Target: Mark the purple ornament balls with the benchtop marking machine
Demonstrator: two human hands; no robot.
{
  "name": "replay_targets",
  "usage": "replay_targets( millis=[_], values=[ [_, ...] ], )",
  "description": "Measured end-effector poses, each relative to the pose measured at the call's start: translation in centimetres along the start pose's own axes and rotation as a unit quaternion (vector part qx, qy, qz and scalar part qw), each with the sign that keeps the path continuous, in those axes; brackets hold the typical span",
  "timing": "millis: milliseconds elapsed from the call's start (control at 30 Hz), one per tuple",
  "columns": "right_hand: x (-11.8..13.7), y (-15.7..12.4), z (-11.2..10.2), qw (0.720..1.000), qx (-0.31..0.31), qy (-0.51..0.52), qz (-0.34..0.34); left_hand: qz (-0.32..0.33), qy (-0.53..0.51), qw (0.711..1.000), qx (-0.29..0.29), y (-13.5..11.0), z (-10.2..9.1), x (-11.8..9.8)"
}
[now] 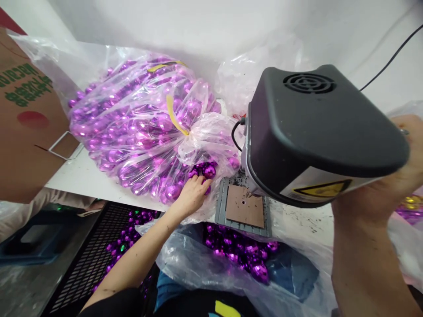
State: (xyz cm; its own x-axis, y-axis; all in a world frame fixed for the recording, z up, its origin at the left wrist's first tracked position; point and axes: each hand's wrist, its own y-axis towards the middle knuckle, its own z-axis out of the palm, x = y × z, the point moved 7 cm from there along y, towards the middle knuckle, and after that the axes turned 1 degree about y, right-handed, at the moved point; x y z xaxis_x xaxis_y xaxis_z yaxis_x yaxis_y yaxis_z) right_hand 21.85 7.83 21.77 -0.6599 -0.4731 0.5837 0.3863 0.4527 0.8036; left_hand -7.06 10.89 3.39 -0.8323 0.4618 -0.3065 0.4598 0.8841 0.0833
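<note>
Left hand in a bag of shiny purple balls

The left hand (193, 193) lay on the purple balls (208, 171) at the open mouth of the big clear bag (145, 127) on the white table (82, 176). Its fingers bent over the balls, but I could not tell if they held one. The right hand (393, 176) was up behind the black machine (313, 127), and its grip was hidden.

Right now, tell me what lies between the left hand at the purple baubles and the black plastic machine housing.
Head view: a grey ribbed plate bearing a brown square pad lies between left hand and housing.
</note>
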Motion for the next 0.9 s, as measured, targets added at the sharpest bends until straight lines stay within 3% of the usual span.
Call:
replay_targets(
  millis=[67,100,167,233,300,333,400,467,600,633,700,800,900],
  values=[
    [0.2,0.0,0.0,1.0,0.009,0.003,0.001,-0.05,-0.137,0.988,-0.043,0.0,-1.3,0.6],
    [0.2,0.0,0.0,1.0,0.012,0.005,0.002,-0.081,-0.233,0.967,-0.065,-0.2,-1.9,0.9],
    [0.2,0.0,-0.1,1.0,0.013,0.015,0.005,-0.126,-0.448,0.882,-0.069,-0.7,-2.0,0.8],
    [0.2,-0.1,-0.1,1.0,0.007,0.017,0.003,-0.136,-0.63,0.764,-0.02,-1.2,-0.9,-0.6],
    [0.2,-0.1,-0.1,1.0,-0.004,0.012,-0.002,-0.136,-0.735,0.664,0.034,-1.6,0.4,-2.4],
    [0.3,-0.1,-0.1,1.0,-0.006,0.009,-0.003,-0.138,-0.762,0.631,0.05,-1.8,1.1,-3.2],
    [0.3,-0.1,-0.1,1.0,0.0,0.01,0.002,-0.146,-0.784,0.599,0.071,-2.1,2.5,-4.5],
    [0.4,-0.1,0.1,1.0,0.015,0.016,0.009,-0.158,-0.767,0.618,0.068,-2.1,3.7,-5.2],
    [0.8,-0.1,0.0,0.999,0.014,0.026,0.017,-0.165,-0.637,0.753,-0.017,-1.8,4.8,-5.2],
    [0.8,-0.1,0.0,0.999,0.011,0.026,0.019,-0.158,-0.614,0.773,-0.026,-1.7,5.0,-5.3],
    [0.9,-0.1,0.1,0.999,0.011,0.028,0.023,-0.144,-0.605,0.783,-0.029,-1.4,5.5,-5.7],
    [1.1,-0.2,0.2,0.999,0.012,0.029,0.019,-0.129,-0.627,0.766,-0.054,-0.9,5.7,-5.6],
    [1.2,-0.2,0.3,0.999,0.011,0.034,0.017,-0.124,-0.618,0.773,-0.069,-0.6,5.5,-5.5]
  ],
)
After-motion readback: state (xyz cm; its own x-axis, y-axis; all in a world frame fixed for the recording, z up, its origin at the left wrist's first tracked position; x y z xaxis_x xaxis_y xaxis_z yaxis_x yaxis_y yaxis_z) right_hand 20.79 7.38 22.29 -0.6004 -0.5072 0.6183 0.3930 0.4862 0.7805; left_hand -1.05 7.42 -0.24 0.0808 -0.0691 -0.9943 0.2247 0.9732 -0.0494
